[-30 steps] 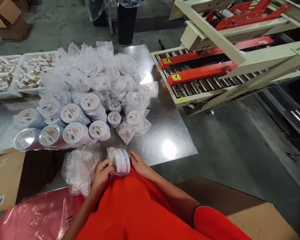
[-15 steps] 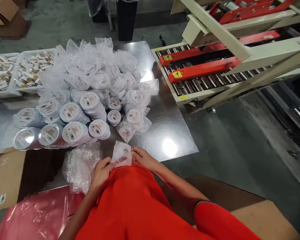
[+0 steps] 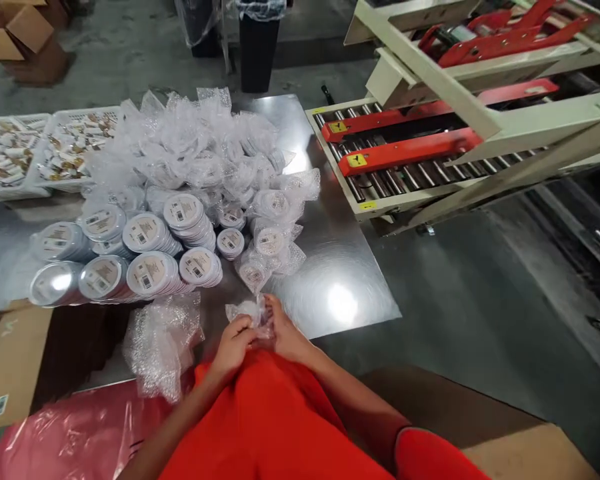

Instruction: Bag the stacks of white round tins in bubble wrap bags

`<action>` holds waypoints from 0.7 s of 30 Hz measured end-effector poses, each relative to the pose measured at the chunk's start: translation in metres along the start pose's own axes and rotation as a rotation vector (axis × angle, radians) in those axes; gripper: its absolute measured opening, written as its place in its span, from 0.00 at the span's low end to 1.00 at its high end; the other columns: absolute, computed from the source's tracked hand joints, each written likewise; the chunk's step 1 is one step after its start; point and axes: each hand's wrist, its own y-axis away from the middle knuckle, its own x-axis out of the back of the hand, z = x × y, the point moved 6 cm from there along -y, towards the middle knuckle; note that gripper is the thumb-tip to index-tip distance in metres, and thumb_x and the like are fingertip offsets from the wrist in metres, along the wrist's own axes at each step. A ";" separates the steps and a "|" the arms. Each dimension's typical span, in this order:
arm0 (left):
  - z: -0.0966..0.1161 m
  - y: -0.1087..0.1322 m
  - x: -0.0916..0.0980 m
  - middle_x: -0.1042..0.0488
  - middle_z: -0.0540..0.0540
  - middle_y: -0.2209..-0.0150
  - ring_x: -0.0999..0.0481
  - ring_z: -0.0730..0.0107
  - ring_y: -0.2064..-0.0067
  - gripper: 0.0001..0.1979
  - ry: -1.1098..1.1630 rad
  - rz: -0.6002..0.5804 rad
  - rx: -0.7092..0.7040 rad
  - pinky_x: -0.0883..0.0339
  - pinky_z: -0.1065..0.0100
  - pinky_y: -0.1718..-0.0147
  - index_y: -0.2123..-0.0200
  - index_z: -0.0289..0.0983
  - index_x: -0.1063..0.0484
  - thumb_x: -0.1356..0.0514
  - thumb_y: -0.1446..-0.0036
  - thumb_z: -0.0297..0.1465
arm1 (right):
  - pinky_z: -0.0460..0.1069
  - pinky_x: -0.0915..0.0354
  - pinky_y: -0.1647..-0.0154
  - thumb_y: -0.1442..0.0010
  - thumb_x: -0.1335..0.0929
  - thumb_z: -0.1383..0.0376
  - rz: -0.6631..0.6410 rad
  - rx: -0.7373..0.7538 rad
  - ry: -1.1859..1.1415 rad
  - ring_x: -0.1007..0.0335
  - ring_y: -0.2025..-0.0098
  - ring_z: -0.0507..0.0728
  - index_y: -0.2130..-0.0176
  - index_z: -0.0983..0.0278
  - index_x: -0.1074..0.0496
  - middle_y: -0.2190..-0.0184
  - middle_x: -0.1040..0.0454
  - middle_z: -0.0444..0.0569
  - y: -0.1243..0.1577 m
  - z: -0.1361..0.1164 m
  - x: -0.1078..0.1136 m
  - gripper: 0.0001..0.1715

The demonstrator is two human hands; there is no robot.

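While both forearms are converging in front of the red shirt [image 3: 275, 413], the left hand [image 3: 236, 345] is clamping the near left side of the bubble pouch [image 3: 250, 311] with curled fingers. The right hand [image 3: 286, 333], fingers pointing away from the body, is gripping its right side. The pouch is resting between the hands, near the table's [image 3: 325, 280] close edge; loose wrap [image 3: 163, 347] is lying to the left.

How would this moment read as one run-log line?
left hand: holds bubble-wrap pouch | right hand: holds same pouch | beyond hands: stacked labelled round discs, bubble-wrapped packs | surface: metal table
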 end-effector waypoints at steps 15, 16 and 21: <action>-0.122 0.090 0.168 0.33 0.34 0.52 0.33 0.49 0.48 0.21 -0.815 0.905 0.212 0.37 0.51 0.51 0.50 0.32 0.35 0.46 0.46 0.36 | 0.53 0.35 0.69 0.43 0.39 0.57 0.501 -0.227 0.134 0.33 0.70 0.56 0.65 0.62 0.39 0.69 0.34 0.49 -0.067 0.057 0.083 0.11; -0.131 0.097 0.180 0.37 0.31 0.47 0.37 0.45 0.44 0.25 -0.855 0.964 0.215 0.39 0.49 0.49 0.46 0.30 0.39 0.44 0.46 0.35 | 0.54 0.33 0.67 0.43 0.39 0.57 0.528 -0.206 0.127 0.32 0.67 0.57 0.60 0.63 0.40 0.64 0.33 0.53 -0.068 0.055 0.076 0.14; -0.147 0.079 0.215 0.37 0.31 0.43 0.38 0.42 0.41 0.16 -0.845 0.874 0.208 0.41 0.49 0.45 0.55 0.31 0.30 0.45 0.48 0.29 | 0.65 0.40 0.44 0.44 0.35 0.58 0.652 0.186 0.420 0.45 0.41 0.67 0.48 0.67 0.43 0.45 0.43 0.64 -0.063 -0.003 0.046 0.28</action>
